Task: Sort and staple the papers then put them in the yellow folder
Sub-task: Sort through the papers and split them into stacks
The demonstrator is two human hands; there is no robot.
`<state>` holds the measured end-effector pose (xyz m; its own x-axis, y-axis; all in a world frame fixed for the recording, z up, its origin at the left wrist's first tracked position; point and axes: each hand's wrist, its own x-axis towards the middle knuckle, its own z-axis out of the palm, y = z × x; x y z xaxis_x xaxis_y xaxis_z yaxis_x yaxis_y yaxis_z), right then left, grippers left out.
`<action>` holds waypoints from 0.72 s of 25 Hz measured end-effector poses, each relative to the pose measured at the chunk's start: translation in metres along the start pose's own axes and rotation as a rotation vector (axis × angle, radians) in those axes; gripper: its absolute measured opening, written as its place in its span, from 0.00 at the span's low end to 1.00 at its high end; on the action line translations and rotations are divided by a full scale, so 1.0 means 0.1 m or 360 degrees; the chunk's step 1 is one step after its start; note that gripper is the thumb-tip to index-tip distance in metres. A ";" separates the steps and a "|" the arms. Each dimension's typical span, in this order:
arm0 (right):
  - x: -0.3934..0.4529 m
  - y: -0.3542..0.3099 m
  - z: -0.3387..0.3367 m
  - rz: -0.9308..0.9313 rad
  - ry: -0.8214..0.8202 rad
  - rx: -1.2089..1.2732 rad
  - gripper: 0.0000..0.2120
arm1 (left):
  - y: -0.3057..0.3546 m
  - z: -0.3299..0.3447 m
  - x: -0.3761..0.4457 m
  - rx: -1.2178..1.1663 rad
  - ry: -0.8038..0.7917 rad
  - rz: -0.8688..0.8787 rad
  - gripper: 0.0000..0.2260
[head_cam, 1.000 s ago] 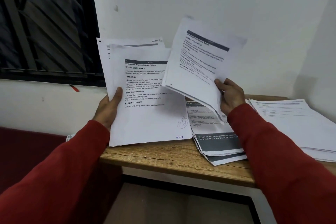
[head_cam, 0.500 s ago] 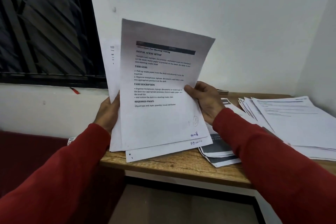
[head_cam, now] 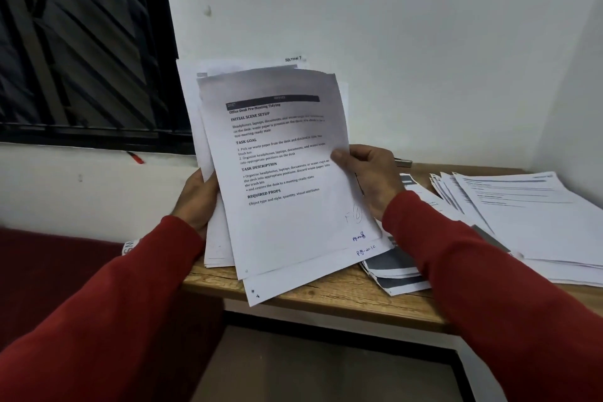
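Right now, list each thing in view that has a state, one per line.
held sheaf of papers: upright, lower edge over the wooden desk, sheets fanned and unaligned.
left hand: gripping the sheaf's left edge.
right hand: pinching the front sheet's right edge.
right-hand pile: lying flat, loosely fanned.
dark-banded pile: flat, overhanging the desk edge.
wooden desk: carrying both piles.

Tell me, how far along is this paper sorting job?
Early, by the look of it. Both hands, left hand and right hand, hold a loose bundle of sheets, so sorting is in hand. Two piles already lie on the table. Stapling looks undone, and no yellow folder is in view.
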<state>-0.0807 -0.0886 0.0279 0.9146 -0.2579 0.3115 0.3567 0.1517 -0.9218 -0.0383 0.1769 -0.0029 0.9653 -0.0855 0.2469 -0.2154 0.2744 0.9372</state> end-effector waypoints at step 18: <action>0.04 -0.10 -0.09 0.0108 -0.0281 -0.0026 0.12 | 0.07 -0.08 0.04 -0.0010 0.0020 -0.0037 0.29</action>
<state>-0.0828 -0.0999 0.0358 0.9562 -0.0759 0.2827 0.2911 0.1472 -0.9453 -0.0352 0.1862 0.0027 0.9718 -0.0798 0.2221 -0.1922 0.2784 0.9410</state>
